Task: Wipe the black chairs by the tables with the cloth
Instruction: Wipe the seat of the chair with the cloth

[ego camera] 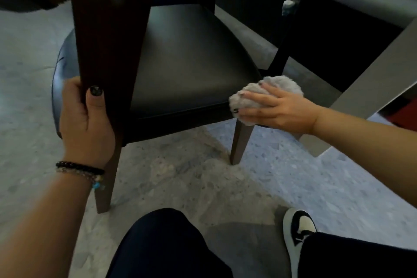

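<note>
Left hand (86, 119) grasping chair (185, 61) back post, frame left; right hand (274, 108) flat, fingers straight, pressing cloth (250, 95) on seat corner; cloth likely soft, light; chair looks rigid, heavy

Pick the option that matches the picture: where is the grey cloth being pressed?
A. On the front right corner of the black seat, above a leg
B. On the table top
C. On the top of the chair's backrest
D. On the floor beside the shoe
A: the right hand lies with straight fingers on the grey cloth, at the corner of the black seat over the chair leg.
</note>
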Motion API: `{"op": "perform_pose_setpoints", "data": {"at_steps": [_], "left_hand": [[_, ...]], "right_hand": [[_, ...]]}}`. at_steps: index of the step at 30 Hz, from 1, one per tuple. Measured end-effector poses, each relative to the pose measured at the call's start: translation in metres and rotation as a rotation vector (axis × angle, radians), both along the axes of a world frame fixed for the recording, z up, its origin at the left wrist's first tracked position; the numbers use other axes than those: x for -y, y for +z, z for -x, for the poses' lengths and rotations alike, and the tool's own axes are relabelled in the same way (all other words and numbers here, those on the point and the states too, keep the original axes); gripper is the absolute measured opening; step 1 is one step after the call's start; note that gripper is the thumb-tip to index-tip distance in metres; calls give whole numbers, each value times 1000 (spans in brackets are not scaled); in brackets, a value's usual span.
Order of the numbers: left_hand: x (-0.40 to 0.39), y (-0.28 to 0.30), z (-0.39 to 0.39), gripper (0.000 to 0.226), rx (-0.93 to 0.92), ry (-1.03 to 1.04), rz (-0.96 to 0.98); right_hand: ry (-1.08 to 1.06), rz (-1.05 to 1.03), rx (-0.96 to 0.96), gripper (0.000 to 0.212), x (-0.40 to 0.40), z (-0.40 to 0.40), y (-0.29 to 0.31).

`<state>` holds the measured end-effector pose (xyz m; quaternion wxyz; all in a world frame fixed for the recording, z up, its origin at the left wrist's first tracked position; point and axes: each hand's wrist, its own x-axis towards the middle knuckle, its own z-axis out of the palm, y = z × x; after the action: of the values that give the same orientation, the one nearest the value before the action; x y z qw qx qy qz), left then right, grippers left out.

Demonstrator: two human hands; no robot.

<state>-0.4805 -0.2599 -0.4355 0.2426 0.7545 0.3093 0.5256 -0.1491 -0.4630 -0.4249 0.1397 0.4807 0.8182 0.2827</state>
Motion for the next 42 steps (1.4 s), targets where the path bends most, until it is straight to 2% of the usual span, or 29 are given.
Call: {"op": "perform_pose_setpoints", "data": {"at_steps": [2,5,8,10,13,17,19,22,24,25,26,27,28,29,31,33,34,39,42], "left_hand": [[0,-1,-1,10,9,-5,7],[3,0,-3,14,7,1,-4],[3,-1,-3,15,1,10,-12],[0,-4,-1,10,9,9,1],[-2,-5,0,13,4,14,-4],[0,-3,-3,16,14,12,-2],[1,0,-2,15,5,-8,2],[-2,16,4,16,-38,-57,-2],[-3,35,4,19,-46,-104,-40],[-4,45,2,20,-41,-115,-64],[-3,56,-2,22,-27,-125,-81],[-3,67,-7,24,-2,-136,-81],[-2,76,-12,26,31,-144,-64],[-1,84,-18,26,71,-144,-41],[3,94,-29,27,159,-131,16],[7,99,-40,32,216,-48,25],[9,100,-45,35,228,7,12],[11,100,-53,38,300,145,9],[16,103,-61,37,299,145,23]], "right_hand": [[-85,10,-82,62,15,-2,4],[-81,-188,-327,44,2,21,10],[-75,-433,-617,40,-44,82,11],[-87,-434,-727,44,-74,125,-2],[-140,-355,-692,42,-87,140,-23],[-148,-431,-622,33,-53,80,-24],[-333,-499,-712,39,-28,55,-22],[-946,-784,-1241,45,8,49,-20],[-1277,-1032,-1714,23,20,58,-23],[-1328,-1011,-2053,11,19,67,-23],[-1266,-853,-2446,12,12,77,-23],[-1075,-626,-2846,17,3,88,-27],[-869,-446,-3118,19,-7,98,-28],[-752,-316,-3233,19,-17,109,-29],[-770,-223,-3226,26,-36,125,-26],[-797,-234,-3179,53,-49,129,-20],[-787,-209,-3211,59,-55,129,-17],[-894,-36,-3177,62,-76,107,-11],[-948,-35,-3186,47,-80,97,-12]]}}
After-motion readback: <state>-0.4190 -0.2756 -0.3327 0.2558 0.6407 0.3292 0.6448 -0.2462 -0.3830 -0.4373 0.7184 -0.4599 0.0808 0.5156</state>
